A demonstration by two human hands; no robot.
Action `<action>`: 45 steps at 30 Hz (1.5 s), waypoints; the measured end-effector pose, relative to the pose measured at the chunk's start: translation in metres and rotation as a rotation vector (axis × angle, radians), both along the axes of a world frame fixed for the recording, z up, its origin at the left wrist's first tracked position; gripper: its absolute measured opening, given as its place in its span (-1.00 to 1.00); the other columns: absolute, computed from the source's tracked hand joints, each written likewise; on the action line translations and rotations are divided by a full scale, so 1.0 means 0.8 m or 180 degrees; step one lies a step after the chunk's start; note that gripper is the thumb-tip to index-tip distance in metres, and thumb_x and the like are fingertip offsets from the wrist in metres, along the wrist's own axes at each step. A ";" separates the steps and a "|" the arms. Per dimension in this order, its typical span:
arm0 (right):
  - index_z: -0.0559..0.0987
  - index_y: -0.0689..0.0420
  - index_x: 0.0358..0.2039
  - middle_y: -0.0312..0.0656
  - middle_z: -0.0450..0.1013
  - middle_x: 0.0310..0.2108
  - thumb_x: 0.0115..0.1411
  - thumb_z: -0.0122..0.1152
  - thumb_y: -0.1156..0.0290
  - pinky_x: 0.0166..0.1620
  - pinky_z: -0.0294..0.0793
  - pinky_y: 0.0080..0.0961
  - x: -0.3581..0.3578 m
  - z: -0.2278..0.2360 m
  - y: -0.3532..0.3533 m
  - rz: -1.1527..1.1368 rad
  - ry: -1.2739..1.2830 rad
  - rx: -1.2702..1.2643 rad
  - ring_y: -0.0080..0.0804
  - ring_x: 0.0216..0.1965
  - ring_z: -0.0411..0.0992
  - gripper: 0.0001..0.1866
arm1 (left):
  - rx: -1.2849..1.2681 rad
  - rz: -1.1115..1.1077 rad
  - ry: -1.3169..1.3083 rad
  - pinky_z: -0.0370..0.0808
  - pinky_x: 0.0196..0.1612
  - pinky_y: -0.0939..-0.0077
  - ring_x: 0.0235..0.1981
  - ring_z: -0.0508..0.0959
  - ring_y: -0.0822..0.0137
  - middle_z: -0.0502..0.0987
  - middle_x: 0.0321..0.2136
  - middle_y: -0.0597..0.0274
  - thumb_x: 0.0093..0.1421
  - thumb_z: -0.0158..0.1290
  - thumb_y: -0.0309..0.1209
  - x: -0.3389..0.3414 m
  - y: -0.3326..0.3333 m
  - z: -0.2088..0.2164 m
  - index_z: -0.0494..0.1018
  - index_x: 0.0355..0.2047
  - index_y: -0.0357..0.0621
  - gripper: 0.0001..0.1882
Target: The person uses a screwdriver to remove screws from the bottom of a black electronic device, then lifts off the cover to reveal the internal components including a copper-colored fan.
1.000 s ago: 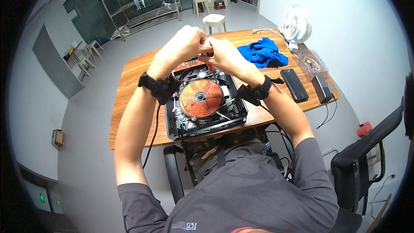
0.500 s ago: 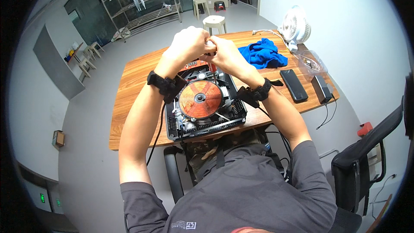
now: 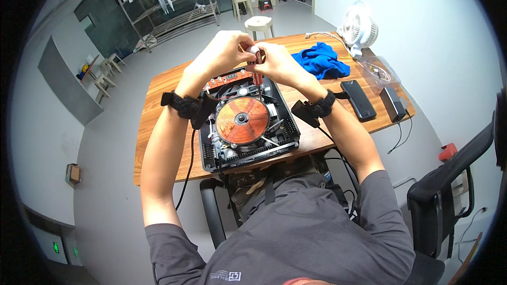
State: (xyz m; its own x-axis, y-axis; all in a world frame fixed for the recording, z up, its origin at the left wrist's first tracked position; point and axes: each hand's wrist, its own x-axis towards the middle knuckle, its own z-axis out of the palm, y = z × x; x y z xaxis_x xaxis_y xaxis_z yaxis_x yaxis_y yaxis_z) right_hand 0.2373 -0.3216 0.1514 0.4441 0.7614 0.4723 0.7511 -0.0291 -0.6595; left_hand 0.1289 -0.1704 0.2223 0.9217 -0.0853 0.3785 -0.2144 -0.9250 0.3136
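An opened induction cooker [image 3: 285, 136] lies on the table in front of me, its round copper coil [image 3: 231, 123] facing up. Above its far side stands a screwdriver [image 3: 257, 78] with a red handle, its thin shaft pointing down beside the coil. My right hand [image 3: 279, 65] is closed round the upper handle. My left hand [image 3: 224, 53] pinches the top of the handle from the other side. Fingers hide part of the handle, and the tip's contact point is too small to make out. An orange circuit board [image 3: 231, 78] shows at the cooker's far edge.
On the wooden table [image 3: 163, 105], a blue cloth [image 3: 321, 60], a black phone [image 3: 358, 100], a black power adapter [image 3: 392, 104], a clear plastic bag [image 3: 377, 71] and a white fan [image 3: 360, 26] stand to the right. Cables run from the straps on both wrists. A black chair [image 3: 435, 200] is at right.
My left hand's fingers have loosened and shifted slightly about the screwdriver's top, so more of the red handle shows. My right hand stays on it. The whole view has shifted slightly.
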 end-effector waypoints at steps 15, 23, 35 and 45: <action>0.58 0.22 -0.13 -0.13 0.62 -0.31 0.13 0.45 0.37 -0.12 0.55 -0.42 -0.007 -0.009 0.008 0.0084 0.0068 0.0205 -0.41 -0.26 0.59 -0.66 | 0.0267 0.0293 -0.0151 0.57 -0.31 0.37 -0.43 0.62 0.28 0.63 -0.42 0.06 0.13 0.35 -0.26 -0.006 0.001 -0.004 0.60 -0.30 -0.30 -0.67; 0.55 0.22 -0.03 -0.06 0.60 -0.20 0.16 0.43 0.29 -0.06 0.55 -0.35 0.000 -0.014 0.005 0.0141 -0.0039 0.0062 -0.30 -0.17 0.60 -0.57 | 0.0100 0.0126 -0.0180 0.60 -0.22 0.29 -0.38 0.67 0.09 0.65 -0.39 -0.04 0.14 0.30 -0.26 -0.002 0.006 -0.005 0.66 -0.28 -0.28 -0.69; 0.56 0.24 -0.23 -0.11 0.57 -0.54 0.06 0.40 0.36 -0.21 0.57 -0.30 -0.001 -0.019 0.014 0.0082 -0.0059 0.0226 -0.21 -0.37 0.62 -0.68 | 0.0187 0.0330 -0.0406 0.57 -0.22 0.25 -0.33 0.65 0.07 0.64 -0.39 -0.06 0.14 0.30 -0.21 0.002 0.011 -0.014 0.64 -0.33 -0.28 -0.68; 0.53 0.29 -0.08 0.09 0.59 -0.20 0.06 0.46 0.32 -0.08 0.57 -0.23 -0.008 -0.025 0.016 0.0170 -0.0284 0.0354 0.03 -0.15 0.59 -0.53 | -0.0095 0.0379 -0.0284 0.57 -0.27 0.30 -0.41 0.64 0.12 0.62 -0.45 -0.07 0.10 0.33 -0.21 -0.001 0.000 -0.016 0.63 -0.31 -0.33 -0.64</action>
